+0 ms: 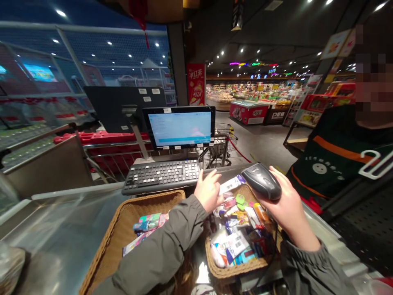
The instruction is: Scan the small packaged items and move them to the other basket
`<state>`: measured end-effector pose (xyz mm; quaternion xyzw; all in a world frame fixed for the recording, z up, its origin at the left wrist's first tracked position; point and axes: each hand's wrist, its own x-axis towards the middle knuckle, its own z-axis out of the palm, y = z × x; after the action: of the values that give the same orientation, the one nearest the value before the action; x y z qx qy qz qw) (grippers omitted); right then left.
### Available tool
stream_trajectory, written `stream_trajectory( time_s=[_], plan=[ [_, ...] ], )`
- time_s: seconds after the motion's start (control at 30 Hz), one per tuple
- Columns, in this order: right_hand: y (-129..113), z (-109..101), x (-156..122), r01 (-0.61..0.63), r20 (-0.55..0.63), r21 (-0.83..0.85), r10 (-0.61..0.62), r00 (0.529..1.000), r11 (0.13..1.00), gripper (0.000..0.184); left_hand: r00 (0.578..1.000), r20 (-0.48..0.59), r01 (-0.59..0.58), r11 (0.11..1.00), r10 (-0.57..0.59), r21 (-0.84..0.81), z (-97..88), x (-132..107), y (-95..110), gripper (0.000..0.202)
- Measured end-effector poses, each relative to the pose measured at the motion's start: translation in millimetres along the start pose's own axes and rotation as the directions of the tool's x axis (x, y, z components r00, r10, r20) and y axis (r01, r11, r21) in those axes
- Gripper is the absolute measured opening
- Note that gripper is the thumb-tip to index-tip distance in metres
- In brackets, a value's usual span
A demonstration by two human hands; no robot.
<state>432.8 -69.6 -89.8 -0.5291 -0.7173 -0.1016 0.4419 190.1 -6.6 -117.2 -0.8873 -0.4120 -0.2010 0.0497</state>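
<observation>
A: Landmark's the black keyboard (164,174). Biggest first?

B: Metal counter (82,217), left of the keyboard and on its near side. Person in dark green apron (325,151), orange band, well off to its right.

A: Then?

B: Wide wicker basket (112,243), near side of the keyboard, a few colourful packets (149,223) inside. Lit monitor (181,127) just behind the keyboard. Packed wicker basket (239,270), near side and right of the keyboard, heaped with small wrapped goods (238,243), plus a white-and-blue packet (232,183) at its far edge.

A: Hands?

B: Right hand (288,209), right of the keyboard, curled round a handheld barcode scanner (262,180). Left hand (210,190), just beside the keyboard's right end: fingers loosely spread, over the packed basket's far left corner. Touching goods there? Can't tell.

A: Scanner's spot?

B: Right of the keyboard, above the packed basket's far right corner.
</observation>
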Motion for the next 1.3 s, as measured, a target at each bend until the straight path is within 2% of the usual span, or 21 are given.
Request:
stream_trajectory(
  time_s=[0.1, 0.17, 0.33, 0.5, 0.63, 0.93, 1.3],
  plan=[
    [-13, 1, 5, 0.030, -0.008, 0.014, -0.030, 1.000, 0.999, 0.046, 0.987, -0.156, 0.077, 0.982, -0.050, 0.170, -44.0, -5, -21, 0.016],
    [-25, 4, 9, 0.070, 0.012, 0.029, -0.070, 0.997, 0.997, 0.039, 0.971, -0.234, 0.121, 0.958, -0.059, 0.260, -66.9, -12, -36, 0.016],
    [-64, 18, 24, 0.177, 0.074, 0.096, -0.184, 0.980, 0.980, 0.034, 0.955, -0.296, 0.154, 0.890, -0.022, 0.429, -100.4, -34, -66, 0.017],
    [-113, 34, 33, 0.218, 0.148, 0.125, -0.235, 0.961, 0.968, 0.034, 0.962, -0.273, 0.157, 0.858, -0.021, 0.488, -115.4, -52, -81, 0.016],
    [-142, 47, 30, 0.242, 0.231, 0.136, -0.268, 0.935, 0.961, 0.036, 0.965, -0.260, 0.162, 0.860, -0.036, 0.483, -123.0, -67, -91, 0.015],
    [-173, 61, 21, 0.222, 0.275, 0.134, -0.251, 0.928, 0.966, 0.039, 0.967, -0.249, 0.174, 0.874, -0.063, 0.453, -137.5, -100, -112, 0.015],
    [-211, 77, 14, 0.229, 0.300, 0.118, -0.255, 0.919, 0.966, 0.042, 0.974, -0.225, 0.127, 0.851, -0.011, 0.509, -151.2, -127, -127, 0.018]
  ],
)
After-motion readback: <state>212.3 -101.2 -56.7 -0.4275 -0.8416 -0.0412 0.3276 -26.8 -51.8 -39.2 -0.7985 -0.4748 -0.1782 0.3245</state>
